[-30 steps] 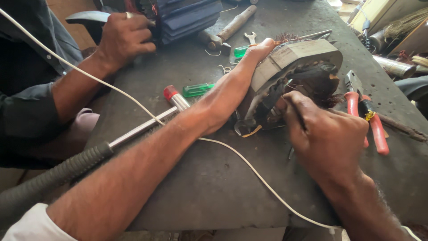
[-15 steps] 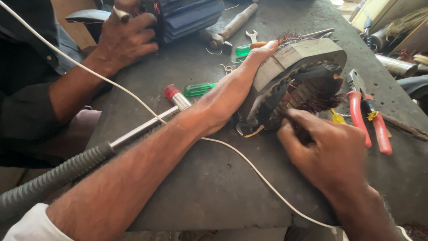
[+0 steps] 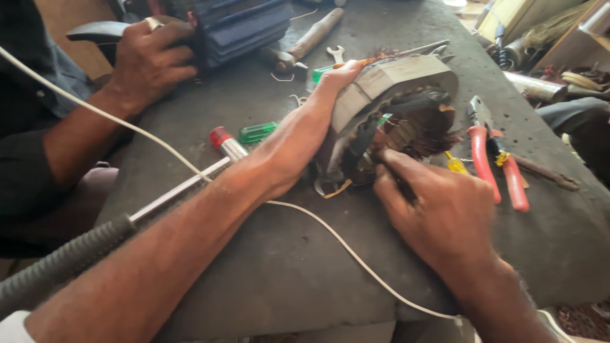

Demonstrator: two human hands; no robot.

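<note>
Motor stator (image 3: 394,108), grey laminated housing with dark copper windings, lies tipped on its side near mid-table (image 3: 267,273), open end facing the wearer. Judged heavy and rigid in the casing; windings and loose wire ends look fragile, so best taken by the outer shell, not the coils.

Left hand (image 3: 330,95) wraps the housing's upper left edge, fingers curled over it, steadying. Right hand (image 3: 438,209) is closed around a thin dark tool (image 3: 387,166), tip at the windings' lower rim; tool kind cannot be told.

Red-handled pliers (image 3: 499,168) lie just right of the stator; a green-handled screwdriver (image 3: 257,132) and a hammer (image 3: 305,41) lie to the left and beyond. A white cord (image 3: 330,235) crosses the table. Another person's hand (image 3: 149,60) grips a dark blue block (image 3: 244,28) at far left.

Versus half a second earlier: right hand sits closer to the windings; stator unchanged in place.
</note>
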